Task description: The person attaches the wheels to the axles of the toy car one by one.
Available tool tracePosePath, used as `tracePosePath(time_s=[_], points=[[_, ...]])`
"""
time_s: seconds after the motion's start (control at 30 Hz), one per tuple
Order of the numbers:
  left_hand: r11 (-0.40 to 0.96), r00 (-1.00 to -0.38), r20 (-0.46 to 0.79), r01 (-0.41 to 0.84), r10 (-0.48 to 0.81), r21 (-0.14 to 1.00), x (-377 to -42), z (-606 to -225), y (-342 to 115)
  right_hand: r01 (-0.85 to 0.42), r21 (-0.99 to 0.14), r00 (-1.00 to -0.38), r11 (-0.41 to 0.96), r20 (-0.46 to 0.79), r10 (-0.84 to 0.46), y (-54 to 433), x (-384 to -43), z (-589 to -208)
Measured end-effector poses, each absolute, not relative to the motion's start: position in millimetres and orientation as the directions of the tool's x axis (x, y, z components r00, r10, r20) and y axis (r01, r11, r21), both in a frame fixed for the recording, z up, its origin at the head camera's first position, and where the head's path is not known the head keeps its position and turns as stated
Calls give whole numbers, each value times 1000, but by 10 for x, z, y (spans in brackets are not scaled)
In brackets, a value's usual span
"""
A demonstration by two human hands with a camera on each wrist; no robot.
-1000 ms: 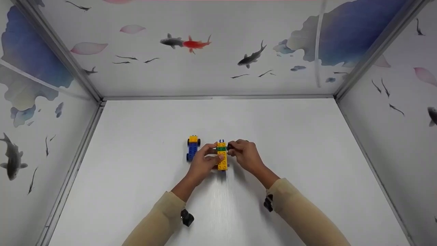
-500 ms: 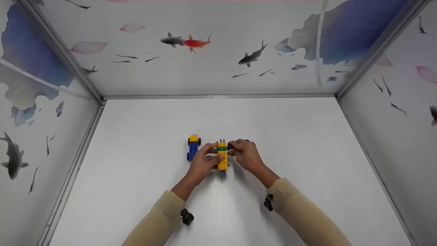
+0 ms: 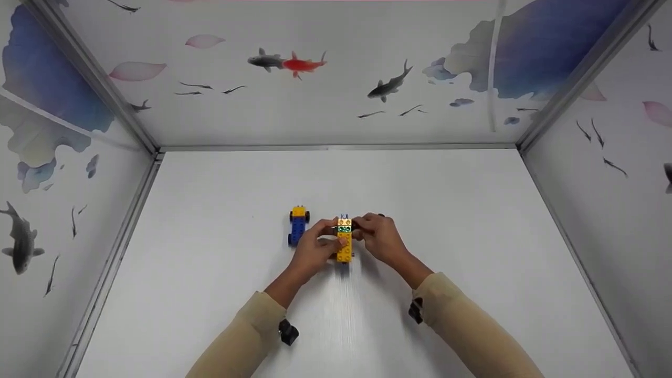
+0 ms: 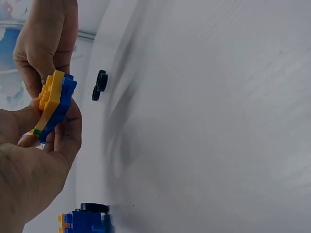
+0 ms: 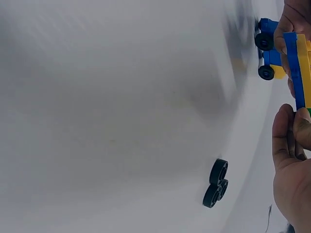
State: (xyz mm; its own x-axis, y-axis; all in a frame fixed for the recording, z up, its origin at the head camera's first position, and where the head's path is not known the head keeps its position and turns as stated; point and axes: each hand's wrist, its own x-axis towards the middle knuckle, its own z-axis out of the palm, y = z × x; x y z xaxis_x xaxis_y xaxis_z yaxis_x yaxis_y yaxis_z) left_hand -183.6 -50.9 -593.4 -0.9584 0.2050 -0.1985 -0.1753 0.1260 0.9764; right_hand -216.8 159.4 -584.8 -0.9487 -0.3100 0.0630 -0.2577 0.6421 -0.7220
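My left hand (image 3: 312,249) grips a toy car body (image 3: 344,249) of yellow and green bricks on a blue base, its thumb on top and fingers beneath in the left wrist view. At the far end of the car's right side, my right hand (image 3: 380,236) pinches a small black wheel (image 3: 355,226), mostly hidden by the fingertips. The body is held above the table, seen edge-on as a blue base (image 5: 294,68) with yellow bricks in the right wrist view. How far the wheel sits on its axle cannot be seen.
A second blue and yellow toy car (image 3: 297,226) with black wheels stands left of the left hand. Loose black wheels (image 5: 218,171) lie together on the white table (image 3: 210,236) beyond the right hand. Printed wall panels (image 3: 336,105) enclose the table's back and sides.
Both hands and the car body keep nearly the same place, with a very slight shift right. The black wheel is more covered by the right fingertips than before.
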Motion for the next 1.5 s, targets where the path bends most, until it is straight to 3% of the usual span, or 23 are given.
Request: tracePosePath(time_s=[0.33, 0.63, 0.97, 1.5], points=[[39, -947, -247, -244, 205, 969, -1840, -5926, -522, -258, -794, -931, 550, 52, -361, 1686, -2222, -5831], [44, -955, -246, -242, 168, 969, -1857, -5928, -537, -261, -773, -930, 578, 42, -364, 1822, -2256, -5841], [65, -957, -251, -244, 146, 968, -1861, -5936, -545, -314, -633, -939, 708, 100, -328, 2047, -2295, -5921], [76, -960, -237, -228, 151, 971, -1844, -5970, -532, -244, -457, -962, 855, 3, -273, 2092, -2268, -6050]])
